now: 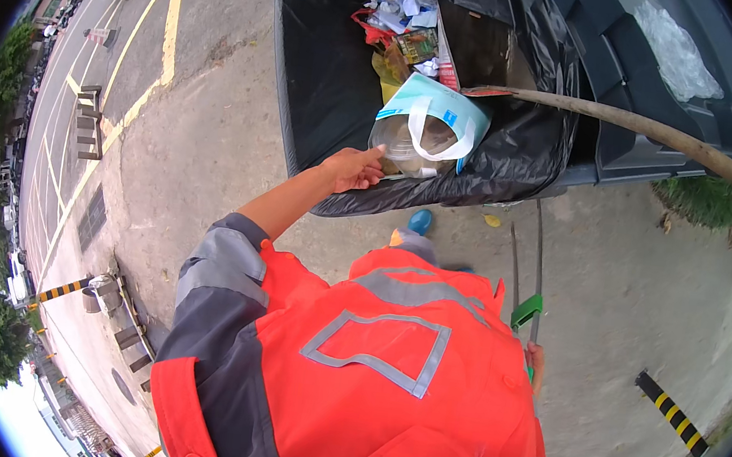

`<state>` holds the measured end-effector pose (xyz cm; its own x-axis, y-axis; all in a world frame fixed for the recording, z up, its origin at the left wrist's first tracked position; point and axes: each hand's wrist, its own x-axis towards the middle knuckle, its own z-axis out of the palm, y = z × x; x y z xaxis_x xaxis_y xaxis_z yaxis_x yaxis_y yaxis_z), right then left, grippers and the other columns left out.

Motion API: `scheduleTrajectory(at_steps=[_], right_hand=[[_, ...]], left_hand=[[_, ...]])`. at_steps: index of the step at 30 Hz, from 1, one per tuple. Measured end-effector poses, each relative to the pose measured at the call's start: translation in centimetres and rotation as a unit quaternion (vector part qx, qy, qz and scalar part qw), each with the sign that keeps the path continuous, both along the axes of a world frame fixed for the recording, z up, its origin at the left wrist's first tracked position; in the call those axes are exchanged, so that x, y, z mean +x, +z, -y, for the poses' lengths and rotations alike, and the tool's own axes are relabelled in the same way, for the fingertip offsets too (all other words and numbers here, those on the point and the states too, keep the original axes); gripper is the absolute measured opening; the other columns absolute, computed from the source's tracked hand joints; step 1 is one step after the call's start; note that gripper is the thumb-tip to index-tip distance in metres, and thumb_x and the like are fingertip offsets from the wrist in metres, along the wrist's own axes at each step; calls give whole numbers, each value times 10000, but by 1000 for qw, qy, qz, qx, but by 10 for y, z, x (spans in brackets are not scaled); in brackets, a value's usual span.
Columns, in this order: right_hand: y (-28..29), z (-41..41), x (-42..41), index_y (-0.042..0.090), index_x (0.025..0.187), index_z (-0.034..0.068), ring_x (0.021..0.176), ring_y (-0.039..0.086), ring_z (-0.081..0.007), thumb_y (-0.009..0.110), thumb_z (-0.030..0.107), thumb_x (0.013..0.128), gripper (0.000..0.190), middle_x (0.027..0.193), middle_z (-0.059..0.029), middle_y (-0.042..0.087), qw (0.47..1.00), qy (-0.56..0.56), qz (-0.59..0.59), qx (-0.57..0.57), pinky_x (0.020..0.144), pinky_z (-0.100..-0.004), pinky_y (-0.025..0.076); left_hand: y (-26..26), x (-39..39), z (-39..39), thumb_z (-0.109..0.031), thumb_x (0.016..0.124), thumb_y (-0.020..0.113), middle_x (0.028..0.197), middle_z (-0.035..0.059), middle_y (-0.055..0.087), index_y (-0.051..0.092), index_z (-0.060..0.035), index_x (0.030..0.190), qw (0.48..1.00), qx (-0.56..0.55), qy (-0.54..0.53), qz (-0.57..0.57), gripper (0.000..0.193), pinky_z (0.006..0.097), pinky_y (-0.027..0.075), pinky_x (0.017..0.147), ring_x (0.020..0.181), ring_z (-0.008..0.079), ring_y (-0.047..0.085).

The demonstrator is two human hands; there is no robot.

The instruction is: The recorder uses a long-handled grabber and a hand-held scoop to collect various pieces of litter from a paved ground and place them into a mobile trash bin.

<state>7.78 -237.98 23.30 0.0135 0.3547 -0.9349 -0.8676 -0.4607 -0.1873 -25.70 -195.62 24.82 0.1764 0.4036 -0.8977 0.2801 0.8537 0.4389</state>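
My left hand (352, 171) reaches over the near edge of a wheeled bin lined with a black plastic bag (328, 82). Its fingertips meet a clear plastic container (395, 142) in a light-blue carrier bag (415, 95) with white handles; whether they grip it is unclear. The carrier bag lies tilted on the rubbish, its mouth towards me. Low at my right side, my right hand (534, 359) is partly hidden by my orange jacket. It is closed around long metal litter tongs (539, 268) with a green fitting.
Crumpled paper (408, 6), a red plastic bag (372, 28) and a cardboard box (475, 44) fill part of the bin. A wooden pole (622, 119) crosses its right side. Its lid (646, 91) hangs back, holding clear film (677, 51). Striped posts (671, 413) stand right.
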Motion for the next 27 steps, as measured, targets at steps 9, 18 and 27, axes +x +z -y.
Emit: scheduleTrajectory(at_steps=[9,18,27], right_hand=[[21,9,-40,469,1188,70,1009,492,-192,567,200,799,422,1093,-92,509,812,209,513,183,942,-319,338],[4,-11,-38,442,1197,73,1068,446,-177,588,142,786,442,1146,-85,469,975,-204,61,-64,987,-291,278],[45,-10,-80,441,1200,91,1077,445,-190,636,143,752,491,1150,-101,464,872,187,439,108,980,-326,301]], left_hand=[[-22,6,-11,-307,868,563,680,44,512,527,-12,822,992,44,65,102,301,171,255,337,471,55,397],[3,-22,-22,-458,790,602,546,72,531,538,-26,674,823,401,-315,-252,452,317,396,443,471,178,514],[-15,-6,-48,-239,821,512,776,144,590,539,-44,824,678,529,-460,-224,196,426,446,683,754,334,581]])
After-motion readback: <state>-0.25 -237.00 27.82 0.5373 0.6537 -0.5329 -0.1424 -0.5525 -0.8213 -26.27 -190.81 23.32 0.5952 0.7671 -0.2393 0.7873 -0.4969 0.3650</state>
